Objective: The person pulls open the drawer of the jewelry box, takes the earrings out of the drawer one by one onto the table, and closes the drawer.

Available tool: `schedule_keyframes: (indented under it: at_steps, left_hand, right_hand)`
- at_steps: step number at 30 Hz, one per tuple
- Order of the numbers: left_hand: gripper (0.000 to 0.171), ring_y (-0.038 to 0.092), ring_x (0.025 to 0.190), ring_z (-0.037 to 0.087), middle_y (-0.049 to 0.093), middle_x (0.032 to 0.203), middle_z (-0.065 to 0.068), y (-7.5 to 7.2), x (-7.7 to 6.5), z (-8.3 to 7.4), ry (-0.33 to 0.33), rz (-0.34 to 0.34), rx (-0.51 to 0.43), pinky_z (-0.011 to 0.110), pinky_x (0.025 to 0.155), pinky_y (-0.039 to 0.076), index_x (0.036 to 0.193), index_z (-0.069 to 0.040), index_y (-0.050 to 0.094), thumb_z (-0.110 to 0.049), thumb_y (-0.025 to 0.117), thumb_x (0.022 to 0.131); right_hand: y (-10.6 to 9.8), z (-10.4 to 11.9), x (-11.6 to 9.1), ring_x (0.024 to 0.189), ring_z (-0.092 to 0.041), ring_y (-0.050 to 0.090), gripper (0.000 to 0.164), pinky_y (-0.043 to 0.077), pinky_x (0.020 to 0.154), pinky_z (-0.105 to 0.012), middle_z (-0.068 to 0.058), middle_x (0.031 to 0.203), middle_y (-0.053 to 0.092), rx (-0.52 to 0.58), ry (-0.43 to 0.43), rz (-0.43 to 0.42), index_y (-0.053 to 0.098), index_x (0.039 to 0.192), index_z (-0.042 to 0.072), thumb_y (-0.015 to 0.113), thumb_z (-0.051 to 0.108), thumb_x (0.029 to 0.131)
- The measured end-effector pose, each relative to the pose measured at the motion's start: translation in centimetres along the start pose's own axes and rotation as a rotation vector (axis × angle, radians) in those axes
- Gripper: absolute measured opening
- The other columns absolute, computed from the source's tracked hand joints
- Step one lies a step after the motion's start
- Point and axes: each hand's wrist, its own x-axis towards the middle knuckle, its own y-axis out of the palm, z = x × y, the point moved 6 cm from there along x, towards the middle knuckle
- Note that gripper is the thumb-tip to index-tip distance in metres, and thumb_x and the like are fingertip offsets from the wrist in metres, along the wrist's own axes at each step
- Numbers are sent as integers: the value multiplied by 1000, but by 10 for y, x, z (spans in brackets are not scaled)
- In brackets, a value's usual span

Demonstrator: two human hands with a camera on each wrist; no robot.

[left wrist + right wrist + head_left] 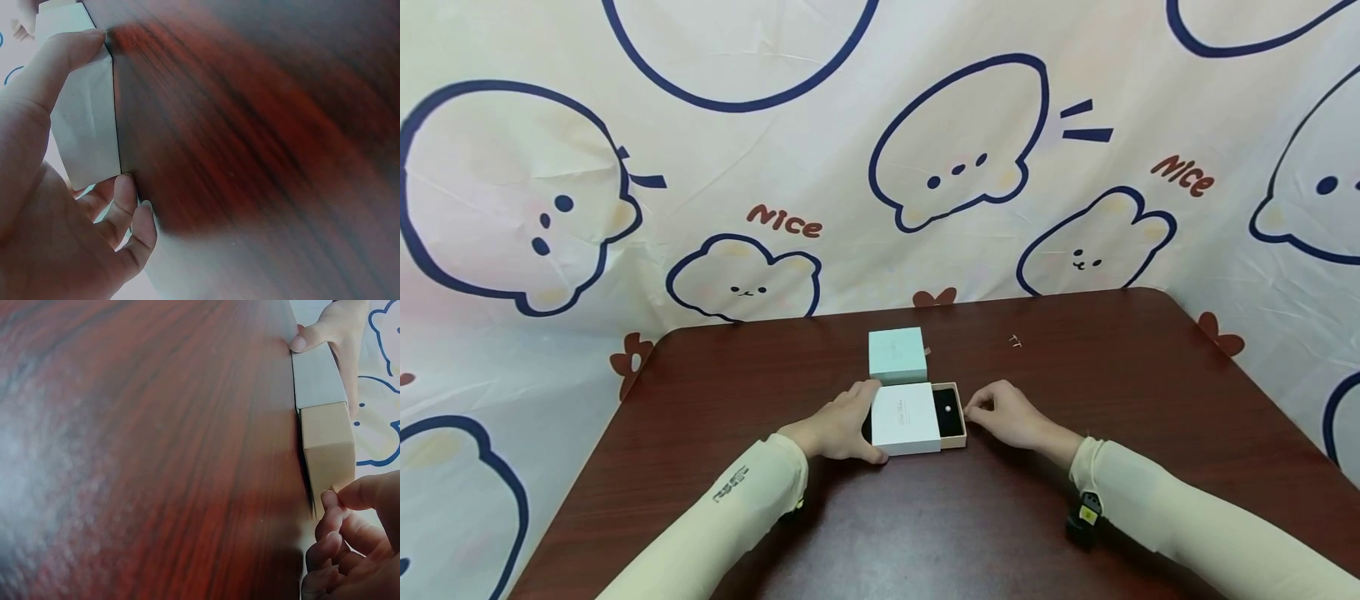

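A white jewelry box (905, 419) lies on the table, its inner drawer (957, 440) slid partly out to the right. Black padding (946, 402) lines the drawer, with a small round white piece (947, 408) on it. My left hand (844, 423) grips the box's sleeve from the left, thumb on the near side, as the left wrist view (69, 231) shows of the same hand. At the drawer's right end my right hand (1011, 414) pinches a tiny pull tab (332, 489) between thumb and forefinger. The tab is mostly covered by the fingertips.
Right behind the white box stands a pale mint-green box (898, 354) with a small tab on its right side. Two tiny metallic pieces (1015, 341) lie farther back to the right on the dark wood table (760, 367). A printed cloth (842, 167) hangs behind the table's far edge.
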Motion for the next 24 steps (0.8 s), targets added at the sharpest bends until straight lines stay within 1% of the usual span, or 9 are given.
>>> schedule_keyframes:
  at_steps: [11,24]
  left_hand:
    - [113,40,143,37,35,157,18,0,1,0,-3,-16,-1,54,113,38,158,-3,20,-38,87,76]
    - [112,39,144,37,34,158,18,0,0,-1,2,-11,-9,56,114,36,159,-3,19,-38,87,76]
  right_hand:
    - [0,-2,0,76,-10,53,20,43,72,-26,-3,87,76,9,-10,2,79,83,9,62,7,92]
    - [-3,-3,-2,77,-10,54,18,44,73,-25,-2,85,75,8,-17,0,79,84,8,62,7,92]
